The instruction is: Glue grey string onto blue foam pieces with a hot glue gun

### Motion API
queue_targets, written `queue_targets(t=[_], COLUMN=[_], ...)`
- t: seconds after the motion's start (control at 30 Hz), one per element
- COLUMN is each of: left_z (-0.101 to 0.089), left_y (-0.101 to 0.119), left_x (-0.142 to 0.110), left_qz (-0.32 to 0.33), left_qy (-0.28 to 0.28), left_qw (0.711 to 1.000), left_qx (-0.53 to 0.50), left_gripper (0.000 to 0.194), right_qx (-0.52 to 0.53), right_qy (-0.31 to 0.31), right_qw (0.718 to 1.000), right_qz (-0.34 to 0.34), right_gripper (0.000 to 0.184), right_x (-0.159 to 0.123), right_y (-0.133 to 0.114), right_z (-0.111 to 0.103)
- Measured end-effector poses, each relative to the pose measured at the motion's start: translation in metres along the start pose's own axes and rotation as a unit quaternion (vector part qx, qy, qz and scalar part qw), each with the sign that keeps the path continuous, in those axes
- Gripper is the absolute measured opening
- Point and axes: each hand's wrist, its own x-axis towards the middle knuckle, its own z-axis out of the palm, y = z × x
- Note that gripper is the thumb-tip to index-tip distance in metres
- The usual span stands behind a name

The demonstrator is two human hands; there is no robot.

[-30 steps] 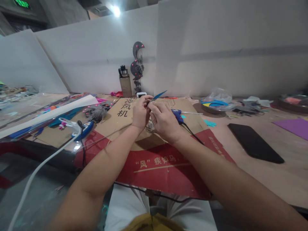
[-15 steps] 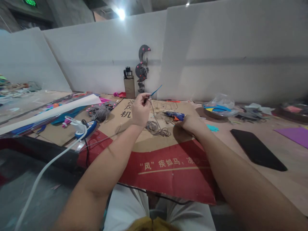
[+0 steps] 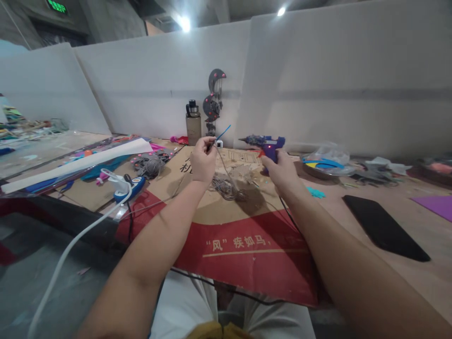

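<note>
My left hand [image 3: 204, 160] is raised over the cardboard sheet [image 3: 219, 221] and pinches a thin blue strip [image 3: 223, 133] together with a grey string [image 3: 226, 186] that hangs down to a loose coil on the cardboard. My right hand [image 3: 280, 170] grips a blue hot glue gun [image 3: 263, 141], lifted off the table, nozzle pointing left toward the strip. The gun's black cord runs down past my right wrist.
A power strip [image 3: 124, 187] with a white cable lies at left beside a white paper roll [image 3: 76, 165]. A bottle [image 3: 193, 123] and a grey hanging ornament [image 3: 213, 101] stand at the back wall. A black flat pad [image 3: 384, 227] and a plate of coloured scraps [image 3: 323, 162] lie at right.
My right hand left the strip, reached right to the glue gun on the cardboard, and has lifted it. My left hand kept holding the strip and string.
</note>
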Motion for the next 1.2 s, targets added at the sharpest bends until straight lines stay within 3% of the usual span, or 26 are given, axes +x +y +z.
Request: queue_targets(t=[0.1,0.27,0.43,0.67,1.2], left_z=[-0.002,-0.005,-0.005,-0.006,-0.005], left_y=[-0.003,0.001,0.006,0.006,0.003], left_x=[0.004,0.003,0.001,0.001,-0.001], left_qz=[-0.009,-0.021,-0.002,0.006,0.02], left_qy=[0.015,0.007,-0.004,-0.006,-0.015], left_qw=[1.0,1.0,1.0,0.999,0.998], left_qx=[0.0,0.013,0.03,0.048,0.063], left_gripper=[0.009,0.011,0.012,0.01,0.011], right_qx=[0.128,0.163,0.082,0.0,0.01], right_qy=[-0.013,-0.087,-0.079,-0.078,-0.083], right_qw=[0.992,0.98,0.985,0.984,0.984], right_qz=[0.003,-0.068,-0.13,-0.158,-0.155], right_gripper=[0.028,0.025,0.023,0.019,0.015], right_x=[-0.017,-0.045,-0.049,-0.048,-0.05], right_y=[-0.032,-0.062,-0.055,-0.053,-0.052], right_z=[0.006,0.012,0.015,0.016,0.019])
